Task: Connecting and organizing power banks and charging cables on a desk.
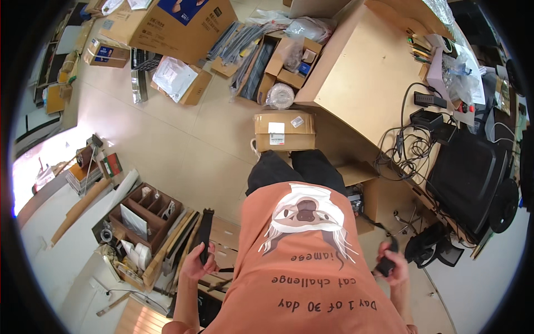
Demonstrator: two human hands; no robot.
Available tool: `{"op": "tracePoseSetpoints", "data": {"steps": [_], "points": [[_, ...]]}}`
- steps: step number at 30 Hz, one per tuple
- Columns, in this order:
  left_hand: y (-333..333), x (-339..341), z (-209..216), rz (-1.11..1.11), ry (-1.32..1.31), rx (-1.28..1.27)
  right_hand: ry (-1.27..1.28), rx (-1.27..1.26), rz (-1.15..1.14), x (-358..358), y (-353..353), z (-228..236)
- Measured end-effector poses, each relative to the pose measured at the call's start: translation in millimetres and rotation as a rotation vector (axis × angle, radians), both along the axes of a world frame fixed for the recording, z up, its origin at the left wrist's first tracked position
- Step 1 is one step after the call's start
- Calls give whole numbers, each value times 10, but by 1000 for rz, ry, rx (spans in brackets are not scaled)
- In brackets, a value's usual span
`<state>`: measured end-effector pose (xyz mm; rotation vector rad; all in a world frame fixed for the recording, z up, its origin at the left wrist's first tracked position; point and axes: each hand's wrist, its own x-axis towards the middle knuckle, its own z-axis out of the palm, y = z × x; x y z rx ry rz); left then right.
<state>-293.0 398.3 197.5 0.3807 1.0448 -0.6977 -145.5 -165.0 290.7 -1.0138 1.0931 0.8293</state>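
Head view: a long black strip [204,234] is clasped by the left hand [197,261] and a small black object [387,261] by the right hand [392,267], fingers clenched, so either could be dropped onto the cluttered floor [211,139] if the grasp is loosened.

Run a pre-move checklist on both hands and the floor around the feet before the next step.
1. Left hand grips the long black strip: ok.
2. Right hand closed on a small black object: ok; what it is, cannot tell.
3. Floor ahead free: not ok, a sealed cardboard box sits right by the legs.
4. Cables clear of the right side: not ok, they trail off the wooden desk.
5. Divided wooden crate clear of the strip: cannot tell.
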Motion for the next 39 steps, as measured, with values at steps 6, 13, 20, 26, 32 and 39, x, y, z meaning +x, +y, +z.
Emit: {"op": "tracePoseSetpoints", "data": {"steps": [6, 13, 20, 26, 32, 39], "points": [[-148, 744, 228, -152, -212, 25, -218, -88, -191, 647, 66, 314], [-665, 1731, 209, -401, -494, 229, -408, -327, -16, 1317, 1198, 42], [-824, 2091, 75, -586, -499, -157, -455, 301, 507, 1384, 2003, -676], [-977, 2160, 18, -662, -552, -318, -370, 423, 505, 1370, 2070, -697], [-994, 2169, -27, -583, -566, -307, -401, 434, 545, 1322, 2025, -703], [-1069, 2343, -135, -779, -636, -360, -474, 294, 575, 1221, 1903, -674]]}}
